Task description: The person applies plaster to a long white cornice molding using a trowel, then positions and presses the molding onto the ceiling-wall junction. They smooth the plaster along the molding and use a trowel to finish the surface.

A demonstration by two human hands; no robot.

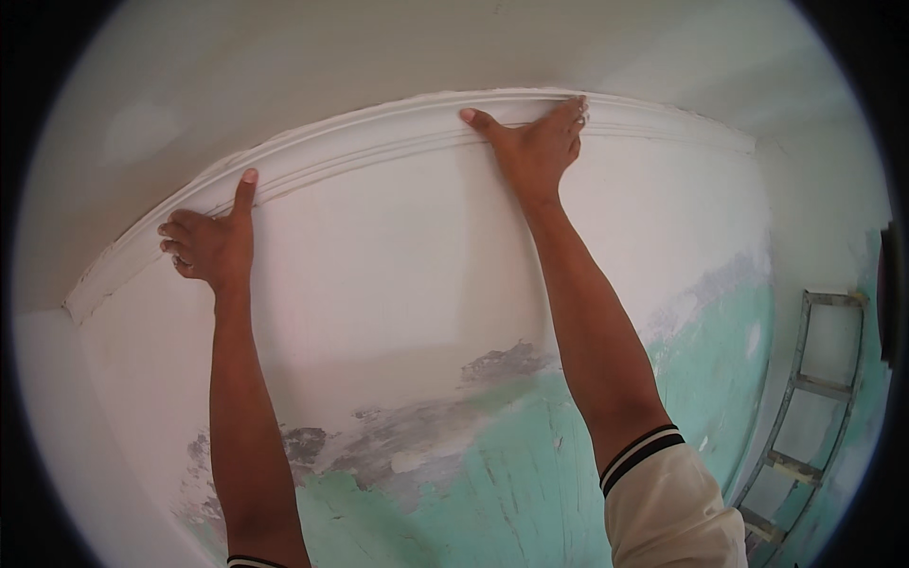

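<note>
A long white crown moulding (360,135) runs along the joint between wall and ceiling, with ridged lines along its length. Both my arms reach up to it. My left hand (216,237) presses against its left part, thumb pointing up and fingers spread to the left. Farther right, my right hand (540,147) lies against the moulding with the thumb stretched left and the fingers pointing up along its face. Neither hand wraps round it; both push with open fingers. White filler shows unevenly along the moulding's upper edge.
Below the moulding, the wall (379,275) is white, with grey scraped patches and green paint (540,464) lower down. A metal ladder (805,417) leans at the right side wall. A dark object (888,293) juts in at the far right. The ceiling (379,47) is close overhead.
</note>
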